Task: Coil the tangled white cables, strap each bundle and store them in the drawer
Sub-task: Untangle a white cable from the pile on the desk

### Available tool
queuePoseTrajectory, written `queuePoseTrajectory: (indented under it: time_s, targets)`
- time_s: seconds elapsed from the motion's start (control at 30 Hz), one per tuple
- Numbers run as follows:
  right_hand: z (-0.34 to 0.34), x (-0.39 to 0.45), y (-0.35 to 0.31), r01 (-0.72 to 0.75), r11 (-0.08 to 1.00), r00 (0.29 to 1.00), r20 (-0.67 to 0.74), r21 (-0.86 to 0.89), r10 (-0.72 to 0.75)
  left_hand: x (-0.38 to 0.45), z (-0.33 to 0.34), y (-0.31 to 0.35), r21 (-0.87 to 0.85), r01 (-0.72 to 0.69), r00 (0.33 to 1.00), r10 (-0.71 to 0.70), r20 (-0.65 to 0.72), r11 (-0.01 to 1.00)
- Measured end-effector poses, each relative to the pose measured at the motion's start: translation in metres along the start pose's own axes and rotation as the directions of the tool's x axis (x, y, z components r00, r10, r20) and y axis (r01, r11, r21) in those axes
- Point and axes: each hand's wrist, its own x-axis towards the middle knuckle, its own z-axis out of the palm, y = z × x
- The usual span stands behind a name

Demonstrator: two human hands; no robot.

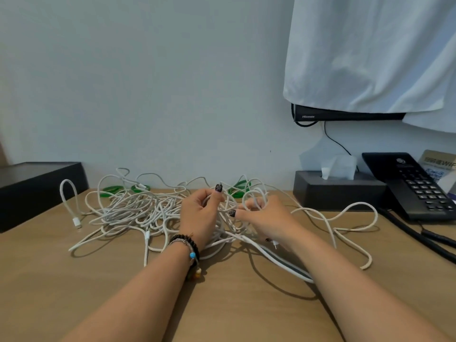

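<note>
"Hisense" is printed in pale letters on the dark lower edge of the wall-mounted screen (345, 116), well up and right of the right hand and mostly covered by a draped white cloth (370, 53). Far right of that hand, a small gold card (438, 160) reads "WIFI", with smaller print and a QR code I cannot make out, just behind the black push-button desk telephone (417, 186).

The left hand (199, 213), with dark beaded bracelets at the wrist, has its fingers curled around strands of the tangled white round cables (138, 213), thumb up with a dark painted nail. The right hand (264, 215), close beside it, pinches a loop of the same cables, fingers hooked through it. The heap lies on the smooth wooden desk (49, 280), spreading mostly left of the left hand, with loose loops trailing right.

Beyond both hands lie thin green straps (116, 189). A dark rectangular tissue box (338, 191) sits right of the right hand; a flat black box (37, 188) sits far left.
</note>
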Motion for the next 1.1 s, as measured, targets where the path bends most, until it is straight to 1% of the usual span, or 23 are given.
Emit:
queuePoseTrajectory:
  time_s: [0.07,0.13,0.2,0.23,0.27,0.37,0.43,0.5,0.57,0.6,0.7,0.8,0.87,0.97,1.03,1.1]
  targets:
    - [0.0,0.002,0.0,0.012,0.998,0.999,-0.036,-0.058,-0.014,-0.001,0.0,0.002,-0.016,-0.009,1.0,0.009,0.001,1.0]
    - [-0.001,0.003,0.001,0.063,0.993,0.996,-0.062,-0.103,-0.069,-0.002,0.0,0.002,-0.037,-0.02,1.0,0.02,0.005,0.999]
    - [-0.002,0.002,0.0,0.106,0.987,0.993,-0.031,-0.121,-0.111,-0.003,-0.001,0.004,-0.066,-0.007,1.0,0.009,0.028,0.998]
    - [-0.003,0.002,-0.001,0.118,0.99,0.993,-0.011,-0.079,-0.119,-0.003,-0.001,0.005,-0.078,0.008,0.998,-0.003,0.057,0.997]
    - [-0.005,0.003,-0.002,0.123,0.992,0.992,-0.001,0.009,-0.123,-0.003,-0.001,0.006,-0.091,0.025,0.995,-0.016,0.094,0.996]
    - [-0.012,0.005,-0.004,0.117,0.941,0.993,-0.014,0.317,-0.119,-0.005,0.001,0.009,-0.186,0.116,0.973,-0.074,0.22,0.976]
    - [-0.014,0.005,-0.003,0.106,0.907,0.993,-0.001,0.408,-0.115,-0.007,0.002,0.01,-0.222,0.148,0.956,-0.082,0.281,0.964]
    - [-0.014,0.002,-0.004,0.08,0.859,0.991,0.049,0.505,-0.121,-0.009,0.0,0.012,-0.212,0.13,0.953,-0.062,0.298,0.969]
    - [-0.015,-0.002,-0.006,0.023,0.78,0.987,0.111,0.626,-0.119,-0.009,-0.002,0.012,-0.169,0.074,0.958,-0.023,0.285,0.983]
    - [-0.016,-0.005,-0.007,0.002,0.765,0.986,0.127,0.644,-0.11,-0.009,-0.002,0.012,-0.139,0.042,0.961,-0.002,0.276,0.989]
    - [-0.018,-0.009,-0.008,-0.004,0.804,0.988,0.125,0.594,-0.087,-0.009,-0.003,0.012,-0.09,-0.013,0.965,0.036,0.261,0.996]
    - [-0.019,-0.008,-0.005,-0.033,0.775,0.988,0.139,0.631,-0.072,-0.009,-0.003,0.014,-0.063,-0.057,0.964,0.071,0.258,0.996]
    - [-0.019,-0.006,-0.003,-0.069,0.735,0.979,0.188,0.675,-0.081,-0.009,-0.003,0.017,-0.063,-0.071,0.966,0.084,0.243,0.995]
    - [-0.019,-0.007,-0.002,-0.131,0.705,0.94,0.314,0.697,-0.136,-0.006,-0.005,0.02,-0.141,-0.034,0.971,0.066,0.232,0.989]
    - [-0.018,-0.01,-0.002,-0.165,0.739,0.912,0.387,0.653,-0.138,-0.006,-0.008,0.023,-0.161,-0.011,0.962,0.054,0.269,0.987]
    - [-0.014,-0.013,-0.002,-0.171,0.815,0.894,0.434,0.554,-0.108,-0.009,-0.009,0.024,-0.148,-0.02,0.934,0.072,0.351,0.989]
